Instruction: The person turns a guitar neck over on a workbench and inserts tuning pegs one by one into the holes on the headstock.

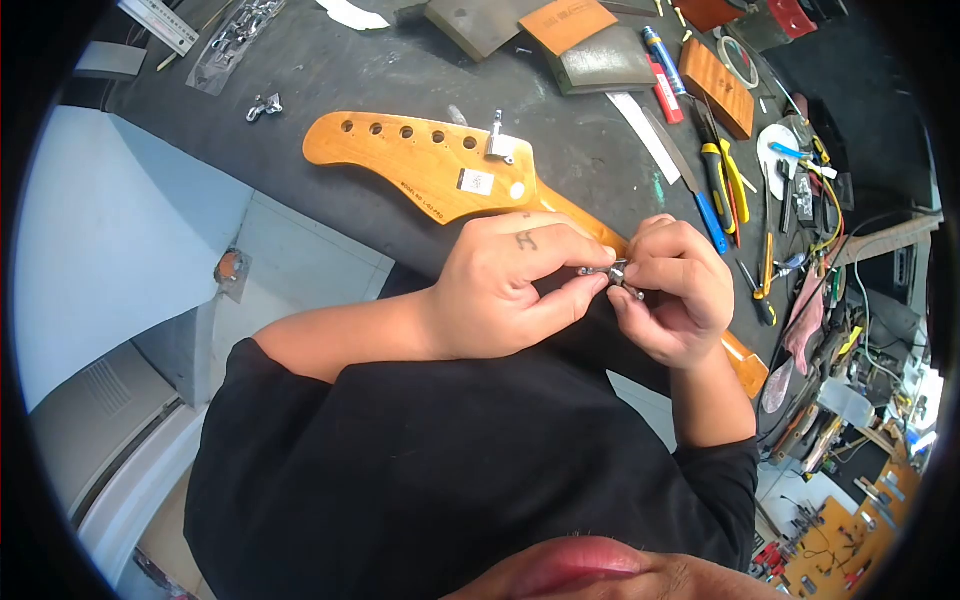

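A guitar neck [570,210] lies back side up, its headstock [370,155] toward the left and a row of tuner holes along its far edge. One chrome tuner [499,150] sits at the last hole, nearest the neck. Over the neck's near side, my left hand [515,275] pinches one end of a small metal guitar tuner [616,273] between thumb and forefinger. My right hand [680,285] grips the other end with its fingertips. Fingers cover parts of this tuner. Another loose tuner [265,107] rests on the dark bench left of the headstock.
A plastic bag of tuners [232,45] lies at the bench's far left. Sanding blocks [605,62] are beyond the headstock. Yellow-handled pliers [713,175], a blue-handled file [708,215] and cluttered hand tools line the right side.
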Demonstrator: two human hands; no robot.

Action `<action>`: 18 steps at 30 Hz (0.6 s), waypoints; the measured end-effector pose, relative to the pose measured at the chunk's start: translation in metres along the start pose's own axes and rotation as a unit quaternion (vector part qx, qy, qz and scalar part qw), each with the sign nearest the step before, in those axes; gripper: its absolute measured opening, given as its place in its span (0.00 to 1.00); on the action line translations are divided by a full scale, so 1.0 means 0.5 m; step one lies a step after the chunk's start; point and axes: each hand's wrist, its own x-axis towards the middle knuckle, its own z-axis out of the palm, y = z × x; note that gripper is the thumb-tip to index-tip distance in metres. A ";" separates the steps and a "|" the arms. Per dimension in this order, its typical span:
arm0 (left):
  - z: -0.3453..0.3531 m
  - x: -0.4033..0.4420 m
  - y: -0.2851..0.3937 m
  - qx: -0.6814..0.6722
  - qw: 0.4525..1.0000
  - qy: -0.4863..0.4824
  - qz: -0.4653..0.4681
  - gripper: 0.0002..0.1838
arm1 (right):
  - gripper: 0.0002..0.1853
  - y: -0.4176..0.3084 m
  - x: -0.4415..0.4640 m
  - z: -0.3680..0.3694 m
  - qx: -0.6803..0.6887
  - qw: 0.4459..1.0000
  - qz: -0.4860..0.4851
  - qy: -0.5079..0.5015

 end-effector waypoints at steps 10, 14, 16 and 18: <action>-0.002 0.011 -0.002 -0.023 1.000 0.003 0.008 0.13 | 0.15 0.012 0.000 -0.005 0.053 0.998 0.023 -0.003; -0.005 0.010 0.000 -0.026 1.000 -0.005 -0.006 0.12 | 0.13 0.014 0.003 -0.004 0.062 0.998 0.020 -0.004; -0.005 0.010 -0.002 -0.023 1.000 -0.002 0.003 0.12 | 0.13 0.013 0.003 -0.005 0.068 0.997 0.031 -0.003; -0.002 0.009 -0.009 -0.018 1.000 0.007 0.023 0.12 | 0.12 0.014 0.001 -0.005 0.067 0.997 0.038 -0.001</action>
